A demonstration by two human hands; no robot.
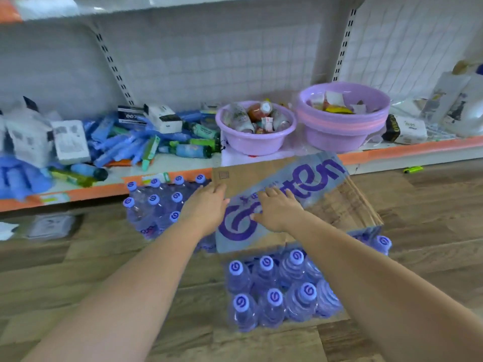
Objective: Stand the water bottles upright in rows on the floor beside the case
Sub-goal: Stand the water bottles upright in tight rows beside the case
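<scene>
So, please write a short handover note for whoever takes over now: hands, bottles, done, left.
Left hand: open, touching the left corner of the brown cardboard case with purple logo.
Right hand: open, flat on its top.
Done: clear plastic water bottles with purple caps stand upright in rows, one group left of the case, another at its near side.
Left: the case's inside is hidden; check for remaining bottles.

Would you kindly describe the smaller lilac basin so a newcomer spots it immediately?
Find the orange-edged bottom shelf behind the printed cardboard case. Two lilac plastic basins sit there; yours is the left basin, smaller than the stacked right basin and filled with little bottles.
</scene>
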